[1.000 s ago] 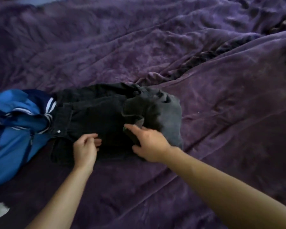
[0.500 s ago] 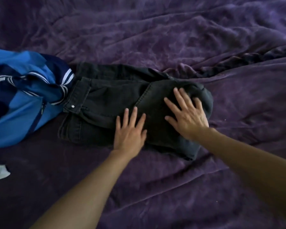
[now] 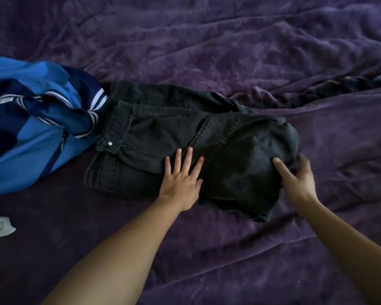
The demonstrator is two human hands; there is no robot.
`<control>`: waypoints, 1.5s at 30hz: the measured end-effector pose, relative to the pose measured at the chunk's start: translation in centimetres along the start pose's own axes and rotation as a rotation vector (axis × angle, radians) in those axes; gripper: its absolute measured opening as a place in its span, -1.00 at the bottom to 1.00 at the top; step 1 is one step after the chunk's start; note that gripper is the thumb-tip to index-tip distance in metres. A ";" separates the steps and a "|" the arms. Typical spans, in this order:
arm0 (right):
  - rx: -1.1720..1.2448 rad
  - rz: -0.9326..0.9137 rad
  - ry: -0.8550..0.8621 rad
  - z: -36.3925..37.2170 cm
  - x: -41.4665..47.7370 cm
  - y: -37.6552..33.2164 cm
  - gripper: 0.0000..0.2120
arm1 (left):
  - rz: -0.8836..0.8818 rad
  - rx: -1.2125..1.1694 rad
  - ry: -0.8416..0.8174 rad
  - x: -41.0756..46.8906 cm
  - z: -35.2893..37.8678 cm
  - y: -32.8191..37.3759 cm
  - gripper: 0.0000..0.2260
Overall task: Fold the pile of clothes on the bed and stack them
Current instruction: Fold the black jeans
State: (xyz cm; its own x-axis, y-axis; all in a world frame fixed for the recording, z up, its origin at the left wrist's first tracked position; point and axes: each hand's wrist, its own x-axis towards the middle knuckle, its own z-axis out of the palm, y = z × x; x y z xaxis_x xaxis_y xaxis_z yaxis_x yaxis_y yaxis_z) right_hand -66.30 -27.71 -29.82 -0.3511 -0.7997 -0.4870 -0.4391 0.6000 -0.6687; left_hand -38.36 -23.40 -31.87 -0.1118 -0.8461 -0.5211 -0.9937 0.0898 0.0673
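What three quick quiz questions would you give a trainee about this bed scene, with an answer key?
1. True or false: the left hand lies flat, fingers spread, on the black jeans.
2. Which garment lies beside the jeans' waistband? A: blue jacket with white stripes. B: red towel. C: grey hoodie.
3. Fill in: the blanket covering the bed is ___ in colour.

Key: 1 true; 2 A; 3 purple.
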 end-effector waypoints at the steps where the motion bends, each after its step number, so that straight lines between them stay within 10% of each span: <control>1: 0.182 0.123 -0.069 0.5 -0.4 0.5 -0.38 | 0.005 0.004 0.021 0.0 0.2 0.0 -0.45; 8: 0.384 0.037 0.023 -0.6 -3.6 -7.5 -0.32 | 0.086 -0.469 0.100 -2.3 -2.9 -2.4 -0.50; 11: 0.245 -0.189 0.040 1.6 -6.9 -15.0 -0.45 | -0.120 -0.947 0.418 -5.8 -5.1 -5.3 -0.65; 20: -0.218 -0.519 -0.400 24.0 -13.8 -26.1 -0.54 | -0.679 -1.147 0.781 -14.7 -3.7 -18.9 -0.82; 25: 0.123 -0.257 -0.746 27.6 -13.8 -25.5 -0.69 | -0.632 -0.968 0.881 -14.1 -4.8 -18.6 -0.74; 30: -0.323 -1.109 -0.105 22.6 -8.5 -22.5 -0.69 | -0.344 -0.477 0.489 -8.0 -5.9 -14.9 -0.50; 41: -1.069 -0.835 -0.189 26.2 -1.4 -16.8 -0.37 | -0.345 -0.381 0.193 -4.3 1.6 -19.4 -0.43; 45: -1.051 -0.808 -0.208 25.9 -0.9 -16.6 -0.36 | -0.338 -0.321 0.516 -4.6 -3.9 -19.2 -0.57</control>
State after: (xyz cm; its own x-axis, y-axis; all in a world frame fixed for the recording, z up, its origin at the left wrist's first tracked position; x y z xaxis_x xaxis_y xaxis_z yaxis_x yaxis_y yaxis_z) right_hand -37.26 -37.53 -32.81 0.3967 -0.8671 -0.3012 -0.9177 -0.3824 -0.1078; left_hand -18.72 -23.24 -27.48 0.3014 -0.9491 -0.0919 -0.9121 -0.3151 0.2623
